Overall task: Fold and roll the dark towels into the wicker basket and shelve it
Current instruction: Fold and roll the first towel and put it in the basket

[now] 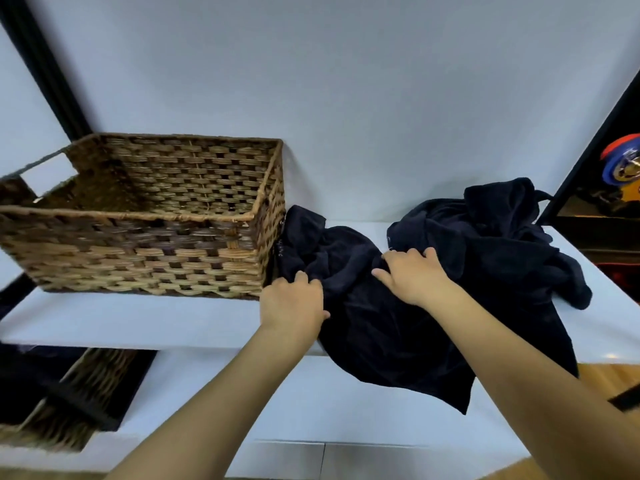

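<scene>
An empty wicker basket (145, 216) stands on the white shelf top (138, 320) at the left. To its right lies a crumpled dark navy towel (374, 327), one corner hanging over the front edge. A second dark towel (491, 244) is heaped behind it at the right. My left hand (292, 303) grips the near towel's left edge close to the basket's corner. My right hand (412, 275) rests on the cloth where the two towels meet, fingers curled into the fabric.
A pale wall rises behind the shelf top. Below at the left, a second wicker basket (69, 403) sits in an open cubby. A dark frame post (588, 140) and a red-and-blue object (623, 164) stand at the far right. Wooden floor (602, 379) shows lower right.
</scene>
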